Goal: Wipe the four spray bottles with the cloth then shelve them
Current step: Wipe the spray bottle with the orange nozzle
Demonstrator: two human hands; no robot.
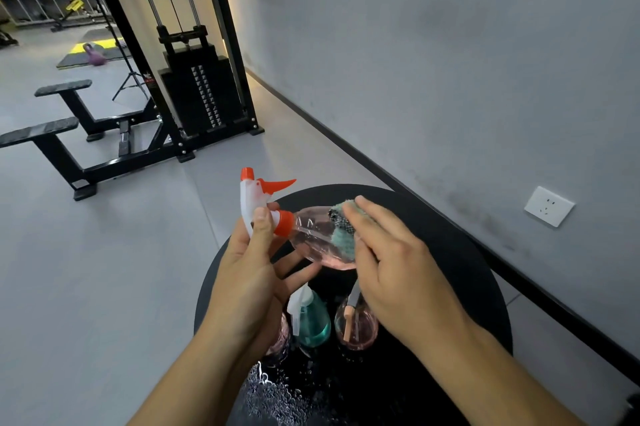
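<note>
Right now the left hand (249, 273) holds a pink spray bottle (320, 240) by its neck, thumb and fingers curled around the white head just beside the orange collar, so the bottle lies tilted on its side in the air above the round black table (450, 252), its orange nozzle pointing away to the far left. The right hand (391, 263) presses a teal cloth (344, 235) against the bottle's clear body, fingers fairly straight and close together on top of the cloth. Below the hands, on the near part of the table, stand three more bottles: a teal bottle (311, 321) with a white trigger in the middle, a pink bottle (356, 325) just to its right, and another pinkish bottle (278, 342) to the left, mostly hidden behind the left wrist. Water droplets (277, 391) glisten on the table's near edge. Far left stands a black weight machine (197, 93), and a white wall socket (549, 206) sits on the grey wall at right.
</note>
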